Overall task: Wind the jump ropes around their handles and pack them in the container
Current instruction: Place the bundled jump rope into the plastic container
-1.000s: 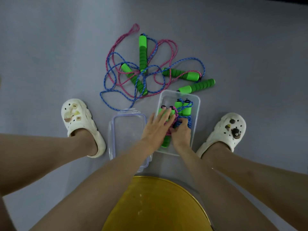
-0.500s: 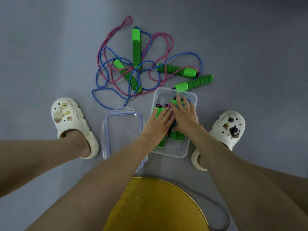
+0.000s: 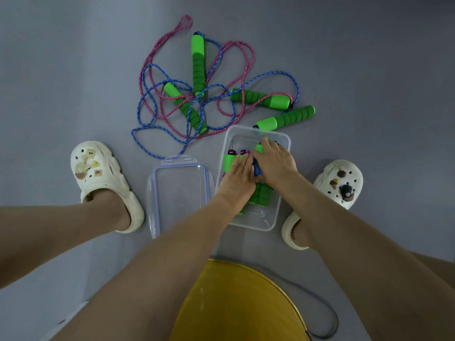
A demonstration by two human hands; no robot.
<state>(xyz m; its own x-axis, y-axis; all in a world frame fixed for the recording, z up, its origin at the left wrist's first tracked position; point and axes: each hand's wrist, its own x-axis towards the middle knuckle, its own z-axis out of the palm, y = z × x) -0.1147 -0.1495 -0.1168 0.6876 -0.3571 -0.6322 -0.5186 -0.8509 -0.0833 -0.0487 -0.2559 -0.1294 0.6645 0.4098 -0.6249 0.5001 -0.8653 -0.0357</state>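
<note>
A clear plastic container [image 3: 261, 223] stands on the grey floor between my feet. Inside it lie wound jump ropes with green foam handles [image 3: 260, 195], partly hidden under my hands. My left hand [image 3: 238, 177] lies flat on the left bundle with straight fingers. My right hand [image 3: 275, 163] presses on the right bundle, fingers spread toward the container's far end. Beyond the container, a pink rope [image 3: 248, 51] and a blue rope [image 3: 152, 130] lie tangled and loose, with several green handles [image 3: 198, 62] among them.
The container's clear lid [image 3: 157, 193] with a blue seal lies upside down just left of it. My feet in white clogs [image 3: 98, 173] flank both. A yellow stool seat [image 3: 236, 303] sits under me with a grey cord [image 3: 327, 313] beside it.
My right hand has moved from the container's near middle to its far end and spread flat over the bundle. My left hand stays pressed on the left bundle.
</note>
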